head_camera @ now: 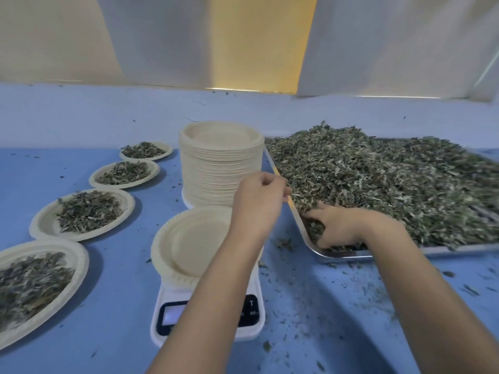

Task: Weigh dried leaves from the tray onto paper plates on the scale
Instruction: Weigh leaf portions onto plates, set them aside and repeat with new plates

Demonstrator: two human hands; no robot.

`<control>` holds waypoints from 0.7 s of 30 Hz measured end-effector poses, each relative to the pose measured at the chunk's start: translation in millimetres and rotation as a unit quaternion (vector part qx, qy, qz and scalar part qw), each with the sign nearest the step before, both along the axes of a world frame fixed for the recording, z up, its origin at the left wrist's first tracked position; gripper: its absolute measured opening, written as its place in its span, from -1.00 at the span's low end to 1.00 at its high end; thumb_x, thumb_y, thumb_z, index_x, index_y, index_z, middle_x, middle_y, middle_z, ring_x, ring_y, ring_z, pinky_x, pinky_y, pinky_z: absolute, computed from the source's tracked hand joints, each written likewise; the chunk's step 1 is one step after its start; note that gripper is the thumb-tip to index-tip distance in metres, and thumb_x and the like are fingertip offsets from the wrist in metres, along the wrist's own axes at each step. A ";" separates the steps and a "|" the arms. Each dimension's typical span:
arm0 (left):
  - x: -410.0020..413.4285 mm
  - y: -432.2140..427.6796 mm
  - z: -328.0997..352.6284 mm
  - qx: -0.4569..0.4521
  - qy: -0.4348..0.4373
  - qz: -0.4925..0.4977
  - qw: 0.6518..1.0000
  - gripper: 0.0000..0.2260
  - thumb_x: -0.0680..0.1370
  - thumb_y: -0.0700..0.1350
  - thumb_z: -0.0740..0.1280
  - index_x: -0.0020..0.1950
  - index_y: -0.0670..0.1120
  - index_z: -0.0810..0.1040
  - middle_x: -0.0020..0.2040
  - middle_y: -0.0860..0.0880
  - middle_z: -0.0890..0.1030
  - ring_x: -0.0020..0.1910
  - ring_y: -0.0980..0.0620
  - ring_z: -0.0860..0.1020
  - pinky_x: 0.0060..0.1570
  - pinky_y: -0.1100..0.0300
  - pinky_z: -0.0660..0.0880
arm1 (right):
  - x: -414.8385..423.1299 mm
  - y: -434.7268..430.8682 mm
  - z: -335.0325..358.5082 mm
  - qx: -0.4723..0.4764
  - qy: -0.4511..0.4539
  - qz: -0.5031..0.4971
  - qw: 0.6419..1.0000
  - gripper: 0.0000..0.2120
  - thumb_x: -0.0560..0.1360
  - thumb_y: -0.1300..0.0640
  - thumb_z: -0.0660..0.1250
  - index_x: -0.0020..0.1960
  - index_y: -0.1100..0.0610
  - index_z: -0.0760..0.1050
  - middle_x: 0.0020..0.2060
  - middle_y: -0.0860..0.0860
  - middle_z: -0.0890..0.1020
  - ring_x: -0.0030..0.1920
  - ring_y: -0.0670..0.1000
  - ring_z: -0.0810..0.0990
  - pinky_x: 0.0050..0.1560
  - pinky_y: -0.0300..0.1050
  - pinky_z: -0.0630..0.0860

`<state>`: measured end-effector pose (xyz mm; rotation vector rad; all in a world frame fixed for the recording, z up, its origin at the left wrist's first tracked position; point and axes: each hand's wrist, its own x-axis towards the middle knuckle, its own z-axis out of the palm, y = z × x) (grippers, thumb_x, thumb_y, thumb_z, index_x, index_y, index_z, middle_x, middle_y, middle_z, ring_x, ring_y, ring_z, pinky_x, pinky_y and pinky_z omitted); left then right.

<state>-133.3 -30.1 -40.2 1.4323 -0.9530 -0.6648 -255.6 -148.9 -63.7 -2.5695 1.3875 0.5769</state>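
Observation:
A metal tray at the right holds a big heap of dried leaves. My right hand is dug into the leaves at the tray's near left corner, fingers curled around a clump. My left hand hovers at the tray's left rim with its fingers pinched together; what it holds, if anything, is too small to tell. A white scale stands in front of me with an empty paper plate on it, partly hidden by my left forearm.
A tall stack of paper plates stands behind the scale. Several plates filled with leaves run in a row along the left. Leaf crumbs litter the blue table. A white wall rises behind.

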 end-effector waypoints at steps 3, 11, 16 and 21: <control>-6.0 -5.2 -2.1 0.006 0.040 -0.011 0.999 -0.80 0.57 -0.18 0.21 -0.21 -0.04 0.55 -0.19 0.00 0.66 -0.20 0.09 0.62 -0.13 0.24 0.46 | -1.4 0.3 -1.8 0.011 0.029 -0.005 1.000 -0.23 0.50 0.15 0.26 0.55 -0.14 -0.10 0.54 0.05 -0.24 0.44 0.19 0.26 0.08 -0.10 0.42; -7.5 -8.3 -6.3 0.013 0.066 -0.016 0.998 -0.79 0.57 -0.20 0.20 -0.20 -0.05 0.56 -0.24 0.03 0.66 -0.28 0.15 0.60 -0.31 0.38 0.42 | 7.8 -11.9 -22.5 -0.111 -0.090 0.004 0.990 -0.50 0.47 0.24 0.33 0.39 0.04 0.38 0.25 0.15 0.49 0.18 0.17 0.51 0.09 -0.03 0.50; -7.5 -10.2 -7.4 0.016 0.072 -0.012 0.997 -0.80 0.56 -0.19 0.20 -0.18 -0.04 0.57 -0.34 0.09 0.66 -0.32 0.19 0.61 -0.24 0.31 0.46 | 3.6 -15.4 -27.8 -0.085 -0.192 0.001 0.978 -0.22 0.47 0.29 0.29 0.54 -0.13 0.03 0.45 0.18 0.25 0.35 0.19 0.36 0.17 -0.02 0.41; -11.6 -10.8 -7.9 0.021 0.071 -0.014 0.997 -0.80 0.56 -0.20 0.19 -0.16 -0.06 0.57 -0.28 0.06 0.67 -0.31 0.15 0.60 -0.25 0.29 0.43 | 0.0 -12.6 -14.1 -0.035 -0.123 -0.019 0.992 -0.14 0.41 0.14 0.34 0.54 -0.18 -0.07 0.53 0.14 -0.01 0.32 0.20 0.40 0.14 0.00 0.47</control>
